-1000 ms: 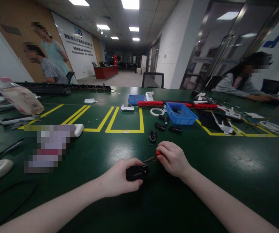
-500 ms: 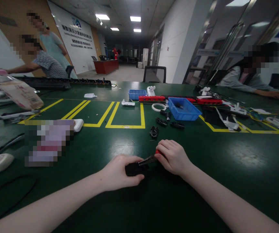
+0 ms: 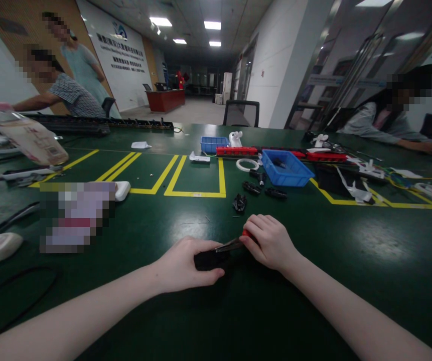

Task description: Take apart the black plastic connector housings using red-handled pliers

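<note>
Left hand (image 3: pixel 183 264) curls flat on the tabletop (image 3: pixel 351 260), clamping one black part (image 3: pixel 211 259); right hand (image 3: pixel 270 243) pinches one red-handled screwdriver (image 3: pixel 234 243) angled into it.

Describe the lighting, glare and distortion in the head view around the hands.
Head view: ceiling panels light the room unevenly, leaving pale glare patches on the green table; the black part under the left hand is too dark for detail; the red-handled tool in the right hand reads clearly; wide-angle bending curves the edges; faces are pixelated.
</note>
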The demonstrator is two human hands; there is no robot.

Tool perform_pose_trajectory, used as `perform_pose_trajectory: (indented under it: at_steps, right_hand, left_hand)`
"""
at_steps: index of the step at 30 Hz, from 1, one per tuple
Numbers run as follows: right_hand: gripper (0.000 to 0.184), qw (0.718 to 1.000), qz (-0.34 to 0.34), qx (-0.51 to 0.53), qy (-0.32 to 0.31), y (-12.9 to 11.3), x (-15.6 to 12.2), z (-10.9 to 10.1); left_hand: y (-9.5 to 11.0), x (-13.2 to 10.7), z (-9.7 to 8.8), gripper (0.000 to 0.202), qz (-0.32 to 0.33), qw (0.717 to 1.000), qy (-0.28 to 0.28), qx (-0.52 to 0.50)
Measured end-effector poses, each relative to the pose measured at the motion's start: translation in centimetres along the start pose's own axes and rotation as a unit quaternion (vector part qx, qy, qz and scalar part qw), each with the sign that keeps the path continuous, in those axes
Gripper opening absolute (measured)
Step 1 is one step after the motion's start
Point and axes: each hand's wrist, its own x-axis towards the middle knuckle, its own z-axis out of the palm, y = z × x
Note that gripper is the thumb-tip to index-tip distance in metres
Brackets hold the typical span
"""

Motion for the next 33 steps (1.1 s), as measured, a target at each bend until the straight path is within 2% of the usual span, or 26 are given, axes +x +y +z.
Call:
perform_pose_trajectory:
  at_steps: [7, 19, 33]
  right_hand:
    - [0.044, 1.000, -0.005, -0.006, -0.019, -0.18, 0.02, 0.03]
    - [0.042, 0.999, -0.003, -0.016, -0.029, -0.40, 0.04, -0.09]
    - [0.042, 1.000, -0.012, -0.013, -0.025, 0.19, 0.30, -0.51]
  left_hand:
    - [0.05, -0.06, -0.01, 0.044, 0.018, 1.000, 0.005, 0.014]
    - [-0.02, -0.01, -0.01, 0.030, 0.013, 1.000, -0.008, 0.008]
    - [0.03, 0.00, -0.16, 0.032, -0.003, 1.000, -0.005, -0.004]
